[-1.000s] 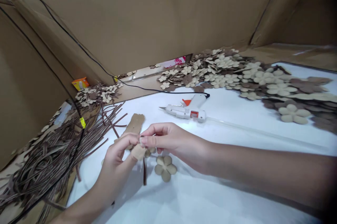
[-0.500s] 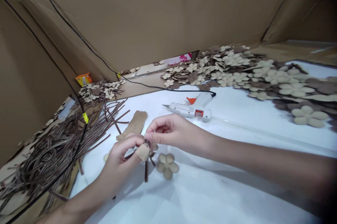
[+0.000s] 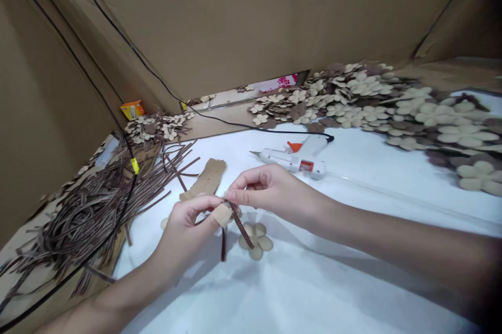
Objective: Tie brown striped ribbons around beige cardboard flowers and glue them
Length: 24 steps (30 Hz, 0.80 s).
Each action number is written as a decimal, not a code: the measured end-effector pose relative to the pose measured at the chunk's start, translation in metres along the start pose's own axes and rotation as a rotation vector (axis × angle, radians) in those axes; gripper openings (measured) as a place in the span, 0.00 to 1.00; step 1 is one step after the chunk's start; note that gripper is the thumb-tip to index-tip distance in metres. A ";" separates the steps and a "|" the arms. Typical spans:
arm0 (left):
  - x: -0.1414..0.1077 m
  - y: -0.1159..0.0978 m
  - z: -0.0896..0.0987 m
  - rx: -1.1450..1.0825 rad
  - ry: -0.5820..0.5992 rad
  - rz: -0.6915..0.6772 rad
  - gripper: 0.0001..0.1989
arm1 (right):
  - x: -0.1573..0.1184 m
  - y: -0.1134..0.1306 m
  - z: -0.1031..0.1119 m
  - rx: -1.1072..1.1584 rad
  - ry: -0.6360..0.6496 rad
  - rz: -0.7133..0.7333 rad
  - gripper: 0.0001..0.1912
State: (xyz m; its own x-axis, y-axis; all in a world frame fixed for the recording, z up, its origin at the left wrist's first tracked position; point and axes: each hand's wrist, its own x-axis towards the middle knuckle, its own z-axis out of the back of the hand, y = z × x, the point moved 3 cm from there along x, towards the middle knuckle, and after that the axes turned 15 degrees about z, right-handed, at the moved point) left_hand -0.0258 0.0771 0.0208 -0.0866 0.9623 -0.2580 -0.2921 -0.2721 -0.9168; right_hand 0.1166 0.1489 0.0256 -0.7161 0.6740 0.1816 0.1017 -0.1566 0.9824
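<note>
My left hand [image 3: 192,221] is closed in a pinch on a dark brown stitched strip [image 3: 243,227]. A beige patch [image 3: 222,215] covers its thumb tip; whether it is worn or held I cannot tell. Thumb and fingertips of my right hand [image 3: 259,186] meet at the top of the same strip, touching the left fingertips. One end of the strip slants down to the right in front of a beige five-petal flower [image 3: 263,243], while another hangs straight down. Between the fingertips, the strip's middle is hidden.
A white glue gun [image 3: 292,160] with a clear glue stick lies beyond my right hand. Brown cardboard [image 3: 207,177] lies behind my left hand. Tangled strips [image 3: 90,214] cover the left side, crossed by a black cable [image 3: 127,187]. Flower cutouts [image 3: 364,101] are heaped at the back right.
A strip end that was bunched at the fingers now extends down to the right across the flower. Both hands stay together. The whole view has shifted slightly.
</note>
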 end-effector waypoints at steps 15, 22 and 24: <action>0.002 0.000 -0.004 -0.191 0.175 0.165 0.10 | -0.001 0.006 0.003 -0.072 0.010 0.026 0.09; 0.004 0.002 -0.008 -0.192 0.222 0.197 0.09 | 0.000 0.010 0.004 -0.179 -0.017 0.139 0.07; 0.004 0.002 -0.008 -0.203 0.220 0.224 0.09 | -0.001 0.009 0.003 -0.202 -0.021 0.126 0.07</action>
State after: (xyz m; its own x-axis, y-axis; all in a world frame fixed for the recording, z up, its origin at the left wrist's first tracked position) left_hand -0.0187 0.0805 0.0157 0.0858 0.8629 -0.4980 -0.0924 -0.4908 -0.8663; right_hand 0.1206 0.1493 0.0348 -0.6914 0.6548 0.3055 0.0475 -0.3806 0.9235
